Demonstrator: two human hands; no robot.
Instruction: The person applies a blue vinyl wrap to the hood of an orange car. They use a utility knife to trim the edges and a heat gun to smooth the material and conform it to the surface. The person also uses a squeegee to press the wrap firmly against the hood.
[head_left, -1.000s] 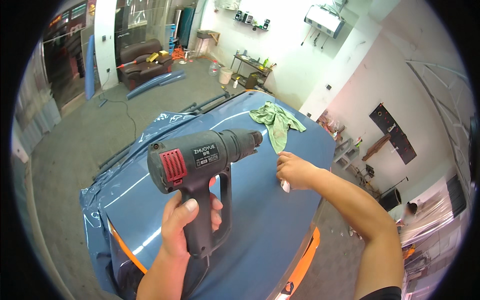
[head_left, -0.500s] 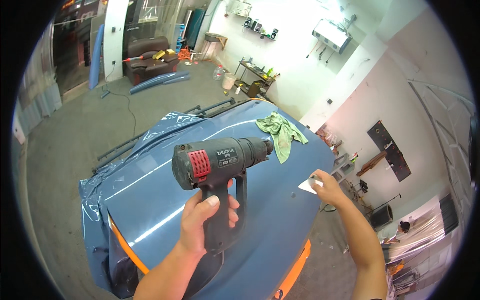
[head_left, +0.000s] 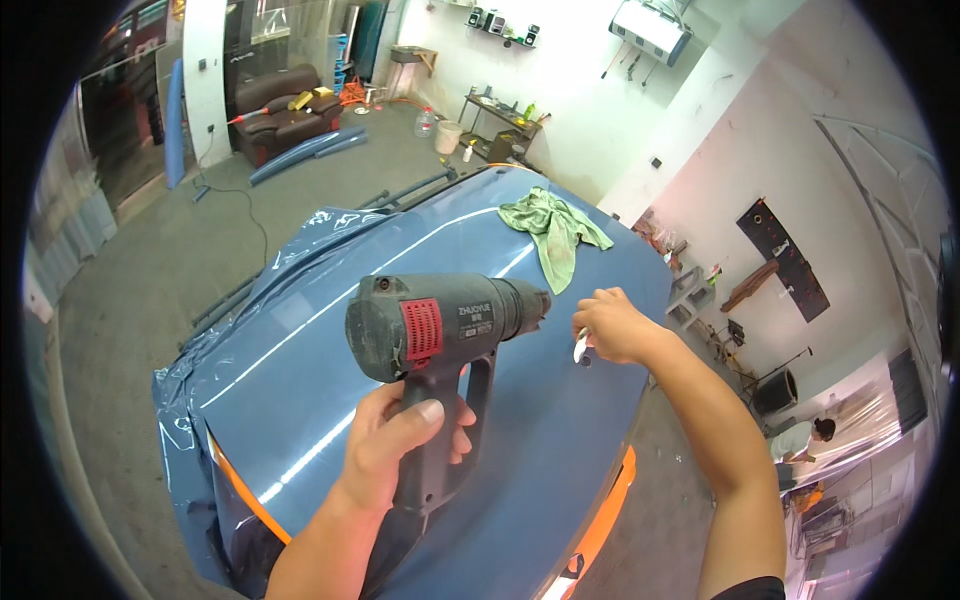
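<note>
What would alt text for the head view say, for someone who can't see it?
The left hand grips a dark-grey, pistol-shaped heat gun with a red vent, its nozzle pointing right, above a glossy blue, orange-edged car panel. The right hand holds a small, thin white tool over the panel. Farther off, a crumpled light-green cloth lies on the panel.

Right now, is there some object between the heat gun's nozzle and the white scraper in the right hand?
Nothing visible stands between the heat gun, held in the left hand, and the white scraper in the right hand: only the blue hood shows in the gap. The green cloth lies beyond, outside that gap.
</note>
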